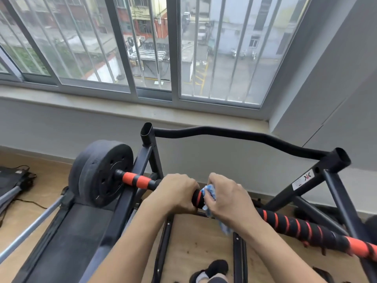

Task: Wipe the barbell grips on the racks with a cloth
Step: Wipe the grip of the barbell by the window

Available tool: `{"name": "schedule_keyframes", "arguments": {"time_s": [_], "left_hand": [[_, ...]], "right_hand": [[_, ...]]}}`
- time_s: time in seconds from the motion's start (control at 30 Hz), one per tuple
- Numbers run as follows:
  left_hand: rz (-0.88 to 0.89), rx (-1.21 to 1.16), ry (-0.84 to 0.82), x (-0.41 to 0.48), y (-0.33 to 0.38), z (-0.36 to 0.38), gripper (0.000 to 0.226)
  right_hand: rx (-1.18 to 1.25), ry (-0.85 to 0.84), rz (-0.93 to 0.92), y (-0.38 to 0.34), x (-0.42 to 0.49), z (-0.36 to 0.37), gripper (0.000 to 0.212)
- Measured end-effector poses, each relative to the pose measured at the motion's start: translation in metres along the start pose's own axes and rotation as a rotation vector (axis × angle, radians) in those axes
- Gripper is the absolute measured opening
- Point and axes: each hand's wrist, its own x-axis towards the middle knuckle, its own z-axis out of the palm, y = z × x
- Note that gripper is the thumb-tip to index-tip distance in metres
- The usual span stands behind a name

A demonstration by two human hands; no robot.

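Observation:
A barbell (pixel 302 226) with black and orange foam grips lies across a black rack (pixel 306 184), running from a dark weight plate (pixel 102 172) at the left down to the lower right. My left hand (pixel 175 193) grips the bar near its middle. Just to its right, my right hand (pixel 226 199) holds a blue and white cloth (pixel 210 193) wrapped against the bar. Part of the cloth hangs below the bar, and the grip under both hands is hidden.
The rack's curved black top bar (pixel 234 135) runs behind the barbell, close to a grey wall and a barred window (pixel 183 48). A treadmill deck (pixel 67 242) lies at the lower left. Wooden floor (pixel 193 242) and my foot (pixel 212 270) show below.

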Motion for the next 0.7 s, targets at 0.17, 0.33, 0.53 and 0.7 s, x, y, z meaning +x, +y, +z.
{"name": "schedule_keyframes", "arguments": {"time_s": [0.17, 0.33, 0.53, 0.7], "left_hand": [[0.012, 0.075, 0.075, 0.003, 0.0, 0.0, 0.029], [0.032, 0.11, 0.248, -0.005, -0.001, 0.021, 0.022], [-0.025, -0.025, 0.544, -0.017, 0.011, 0.053, 0.026], [-0.115, -0.08, 0.48, -0.026, 0.021, 0.054, 0.03]], "right_hand": [[0.091, -0.035, 0.108, 0.006, 0.006, -0.001, 0.023], [0.152, -0.037, -0.009, 0.01, -0.009, -0.005, 0.024], [0.129, -0.015, 0.017, 0.002, -0.014, 0.002, 0.023], [0.188, -0.086, 0.1, 0.003, -0.01, -0.002, 0.021]]}}
